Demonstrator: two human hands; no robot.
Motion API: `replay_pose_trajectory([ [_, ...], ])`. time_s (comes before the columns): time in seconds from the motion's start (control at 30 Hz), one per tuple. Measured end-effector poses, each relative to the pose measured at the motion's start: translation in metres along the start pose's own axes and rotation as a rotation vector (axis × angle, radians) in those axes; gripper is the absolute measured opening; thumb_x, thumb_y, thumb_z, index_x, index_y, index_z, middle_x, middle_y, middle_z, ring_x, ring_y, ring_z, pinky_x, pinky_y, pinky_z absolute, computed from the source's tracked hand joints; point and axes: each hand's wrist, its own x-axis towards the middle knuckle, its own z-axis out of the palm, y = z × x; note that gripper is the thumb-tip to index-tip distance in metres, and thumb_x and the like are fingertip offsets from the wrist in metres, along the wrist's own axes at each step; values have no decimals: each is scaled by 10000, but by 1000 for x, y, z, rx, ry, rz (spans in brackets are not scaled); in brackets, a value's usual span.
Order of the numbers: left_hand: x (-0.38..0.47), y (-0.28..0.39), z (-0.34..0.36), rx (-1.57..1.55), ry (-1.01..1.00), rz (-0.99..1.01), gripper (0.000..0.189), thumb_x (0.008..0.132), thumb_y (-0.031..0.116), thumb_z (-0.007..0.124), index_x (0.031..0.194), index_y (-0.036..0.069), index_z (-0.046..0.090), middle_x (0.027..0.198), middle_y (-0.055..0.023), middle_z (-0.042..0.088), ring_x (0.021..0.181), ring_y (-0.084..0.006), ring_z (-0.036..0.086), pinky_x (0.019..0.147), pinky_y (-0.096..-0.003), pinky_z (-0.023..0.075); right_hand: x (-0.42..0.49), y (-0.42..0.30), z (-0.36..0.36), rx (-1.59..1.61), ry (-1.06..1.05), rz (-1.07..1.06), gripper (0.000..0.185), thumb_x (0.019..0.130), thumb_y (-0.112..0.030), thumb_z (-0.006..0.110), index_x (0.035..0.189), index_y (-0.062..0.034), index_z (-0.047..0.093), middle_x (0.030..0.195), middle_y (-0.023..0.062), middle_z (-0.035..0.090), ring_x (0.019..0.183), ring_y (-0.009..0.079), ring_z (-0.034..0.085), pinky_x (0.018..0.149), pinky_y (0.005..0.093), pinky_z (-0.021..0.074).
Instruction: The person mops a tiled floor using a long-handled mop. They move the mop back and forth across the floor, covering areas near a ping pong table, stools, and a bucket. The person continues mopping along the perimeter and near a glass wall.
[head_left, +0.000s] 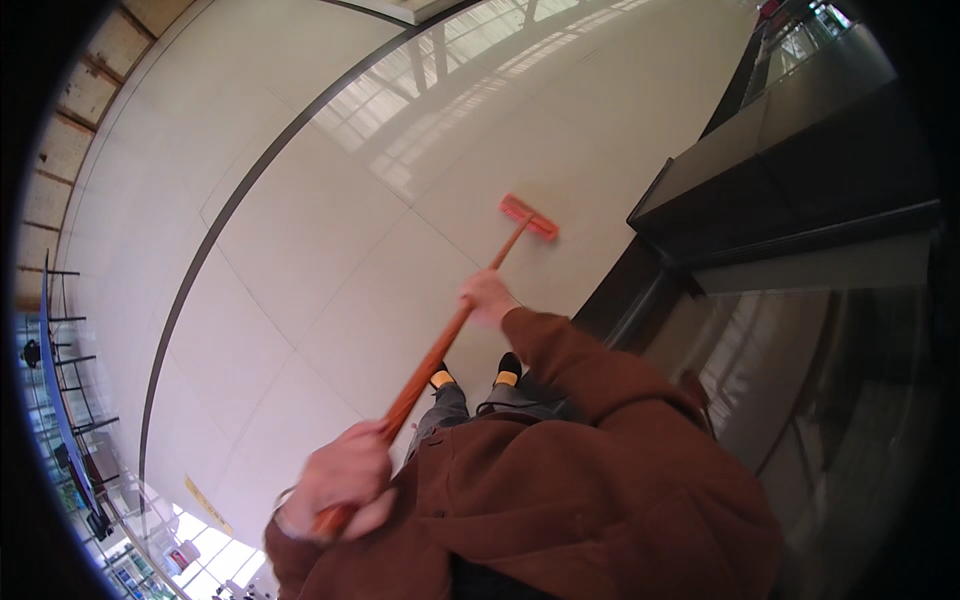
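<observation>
A long wooden pole (424, 371) runs from the lower left up to a pink-red brush head (529, 217), which lies against the pale tiled floor (337, 262). My left hand (349, 480) is wrapped around the pole near its top end, close to my body. Farther down the pole, my right hand (487, 297) grips it, slightly blurred. Below the hands show my dark shoes and the brown jacket (525, 495) I wear.
At the right stands a dark counter or cabinet (795, 187) with a glossy surface beneath it. A dark strip (196, 259) curves across the floor. At the far left are a blue-edged table (56, 390) with black legs and a yellow floor marking (208, 504).
</observation>
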Motion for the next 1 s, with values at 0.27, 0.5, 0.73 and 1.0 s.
replay_pose_trajectory([
  [0.27, -24, 72, -2, -179, 382, 468, 434, 720, -39, 555, 538, 160, 216, 421, 30, 267, 325, -111, 259, 375, -309, 351, 4, -156, -25, 370, -268, -74, 110, 709, -203, 642, 738, -101, 670, 760, 150, 669, 788, 367, 659, 742, 476, 515],
  [0.5, -9, 14, -6, -228, 8, 82, 292, 686, -83, 603, 534, 57, 396, 533, -79, 467, 516, -259, 529, 876, -431, 477, -52, -38, -36, 231, -121, 136, 94, 669, -154, 694, 754, -162, 653, 753, 77, 641, 822, 302, 643, 744, 452, 500],
  [0.73, -4, 10, 8, -123, -34, -11, 283, 725, -83, 607, 560, 38, 412, 572, -97, 485, 574, -271, 558, 932, -453, 455, -65, -12, -31, 206, -61, 119, 79, 680, -180, 680, 641, -140, 624, 720, 91, 646, 739, 315, 639, 669, 448, 500],
  [1.0, -51, 101, -8, 3, 550, 315, 482, 916, 133, 476, 516, 165, 208, 404, 33, 278, 325, -84, 258, 340, -288, 254, -1, -195, -25, 524, -373, -177, 108, 697, -193, 664, 771, -115, 661, 778, 133, 669, 790, 369, 655, 684, 483, 508],
])
